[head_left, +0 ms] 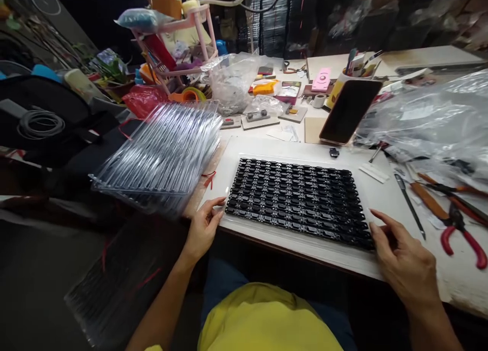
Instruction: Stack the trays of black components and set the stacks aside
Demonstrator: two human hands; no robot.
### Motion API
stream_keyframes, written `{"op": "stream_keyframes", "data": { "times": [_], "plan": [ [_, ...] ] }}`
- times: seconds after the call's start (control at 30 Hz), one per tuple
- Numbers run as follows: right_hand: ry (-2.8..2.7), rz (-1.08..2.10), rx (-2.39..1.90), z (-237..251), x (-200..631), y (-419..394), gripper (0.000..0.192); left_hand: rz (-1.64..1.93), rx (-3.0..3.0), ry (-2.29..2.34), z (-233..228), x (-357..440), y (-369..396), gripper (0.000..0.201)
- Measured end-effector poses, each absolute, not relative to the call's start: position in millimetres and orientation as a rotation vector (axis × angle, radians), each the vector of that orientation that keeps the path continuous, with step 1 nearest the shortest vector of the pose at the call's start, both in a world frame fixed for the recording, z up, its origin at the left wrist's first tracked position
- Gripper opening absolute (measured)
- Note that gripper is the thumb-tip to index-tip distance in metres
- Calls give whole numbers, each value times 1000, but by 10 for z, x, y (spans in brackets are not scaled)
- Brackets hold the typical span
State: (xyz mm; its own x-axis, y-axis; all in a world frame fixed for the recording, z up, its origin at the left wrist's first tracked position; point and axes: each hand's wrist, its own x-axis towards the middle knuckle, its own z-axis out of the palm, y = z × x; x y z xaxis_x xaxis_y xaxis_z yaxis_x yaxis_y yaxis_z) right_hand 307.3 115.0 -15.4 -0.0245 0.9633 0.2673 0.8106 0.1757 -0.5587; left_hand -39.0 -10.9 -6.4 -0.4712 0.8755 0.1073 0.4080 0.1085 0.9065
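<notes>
With the left hand (206,226) and right hand (404,259) pinching opposite ends of the clear plastic tray (247,224) at the near edge of the white worktop (274,145), support both ends evenly so the black circuit-board strips (297,201) remain seated.

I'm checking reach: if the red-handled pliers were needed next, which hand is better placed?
Probably the right hand: it is at the right end of the black strips, nearer the red-handled pliers. The left hand is at the opposite end.
</notes>
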Motion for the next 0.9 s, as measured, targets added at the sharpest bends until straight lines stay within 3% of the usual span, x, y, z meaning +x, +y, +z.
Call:
{"op": "stream_keyframes", "data": {
  "times": [0.17, 0.3, 0.4, 0.6, 0.9],
  "plan": [
    [-1861, 354, -1663, -142, 3054, 1135, 62, 1485, 1068, 1894, 21, -413, -173, 34],
    [-1822, 366, -1641, -168, 3065, 1152, 55, 1809, 780, 1419, 280, -466, -159, 66],
    [-1809, 369, -1598, -195, 3080, 1161, 49, 1930, 637, 1195, 518, -477, -154, 74],
    [-1807, 355, -1495, -198, 3090, 1146, 40, 2101, 435, 1374, 700, -451, -105, 16],
    [-1678, 404, -1412, -88, 3107, 1182, 32, 1890, 746, 1454, 626, -333, -125, 19]
  ]
}}
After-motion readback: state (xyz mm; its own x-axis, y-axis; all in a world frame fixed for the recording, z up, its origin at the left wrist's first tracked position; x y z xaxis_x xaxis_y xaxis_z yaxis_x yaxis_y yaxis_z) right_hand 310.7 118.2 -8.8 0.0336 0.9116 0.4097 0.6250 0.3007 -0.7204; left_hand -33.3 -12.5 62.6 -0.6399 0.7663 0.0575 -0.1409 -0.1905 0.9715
